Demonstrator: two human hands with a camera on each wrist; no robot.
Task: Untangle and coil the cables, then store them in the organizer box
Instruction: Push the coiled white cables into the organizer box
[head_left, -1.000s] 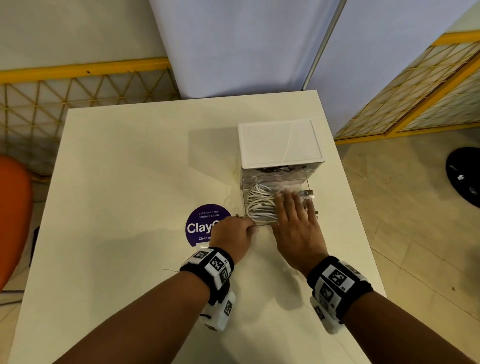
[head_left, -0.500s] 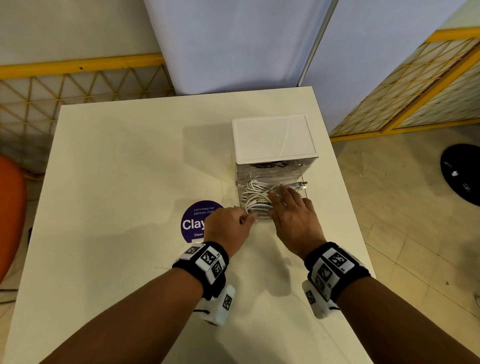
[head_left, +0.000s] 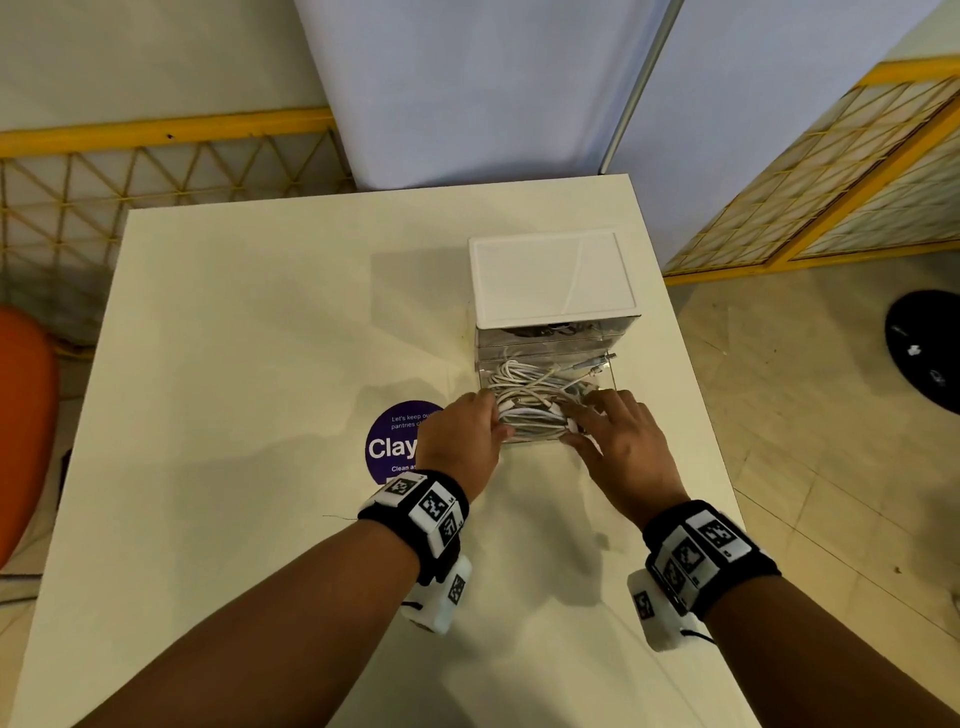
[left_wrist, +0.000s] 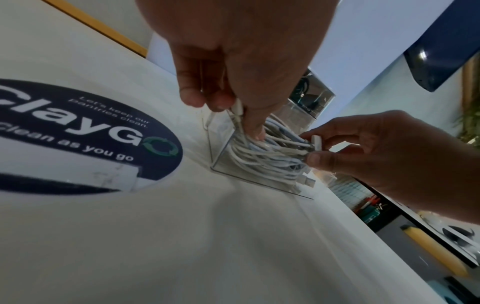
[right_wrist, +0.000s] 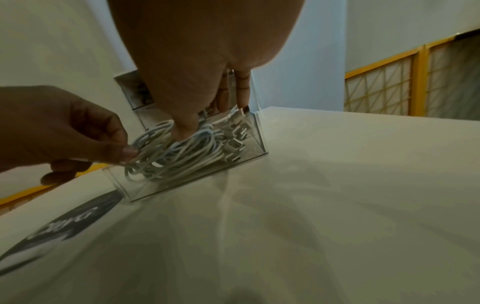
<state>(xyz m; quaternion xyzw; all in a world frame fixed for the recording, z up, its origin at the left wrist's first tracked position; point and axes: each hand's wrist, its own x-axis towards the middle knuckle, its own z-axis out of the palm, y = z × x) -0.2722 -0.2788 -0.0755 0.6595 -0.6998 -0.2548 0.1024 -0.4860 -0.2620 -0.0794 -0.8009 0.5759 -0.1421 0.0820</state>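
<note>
The organizer box (head_left: 550, 280) has a white top and clear drawers and stands at the table's right side. Its bottom drawer (head_left: 530, 442) is pulled out toward me, and a bundle of white cables (head_left: 524, 395) lies in it. My left hand (head_left: 498, 422) is at the drawer's left side; in the left wrist view its fingers (left_wrist: 221, 102) pinch a cable end and its thumb digs into the cables (left_wrist: 265, 162). My right hand (head_left: 587, 422) is at the drawer's right side and pinches a white plug and strands (left_wrist: 317, 142). In the right wrist view its thumb (right_wrist: 183, 131) presses into the coil (right_wrist: 187, 158).
A round purple sticker (head_left: 387, 447) lies on the white table (head_left: 260, 364) just left of my left hand. The box's upper drawer shows dark cables (head_left: 550, 328). The table's right edge runs close beside the box. An orange chair (head_left: 26, 415) stands at far left.
My right hand lay flat over the cables; it has drawn back to the drawer's near right and now pinches strands. My left hand moved from the drawer's corner onto the bundle.
</note>
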